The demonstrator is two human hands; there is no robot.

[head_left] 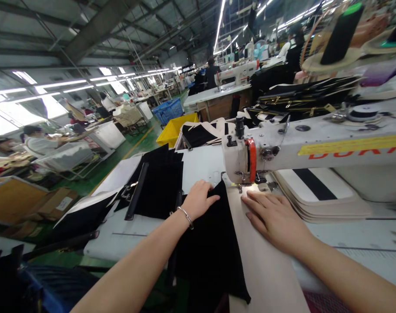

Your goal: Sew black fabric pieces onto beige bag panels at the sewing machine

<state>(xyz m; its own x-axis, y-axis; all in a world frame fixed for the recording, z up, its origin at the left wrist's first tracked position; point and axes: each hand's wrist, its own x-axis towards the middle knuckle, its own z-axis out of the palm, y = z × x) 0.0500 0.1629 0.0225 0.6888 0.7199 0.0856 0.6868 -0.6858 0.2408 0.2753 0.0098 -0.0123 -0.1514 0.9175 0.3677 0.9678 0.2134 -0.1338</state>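
My left hand [198,200] rests on the upper corner of a black fabric piece [211,248], its fingers curled over the cloth edge; a thin bracelet circles the wrist. My right hand [273,217] lies flat with fingers stretched out on a beige fabric piece [266,269] beside the black one. Both pieces lie under the head of a white sewing machine [246,158] with an orange guard, and my right fingertips are just below the needle area.
A stack of black pieces with straps [155,182] lies at the left on the white table [132,234]. Striped cream panels [315,191] are stacked under the machine arm. Yellow [172,130] and blue [168,109] crates stand beyond. Other workers sit at distant tables.
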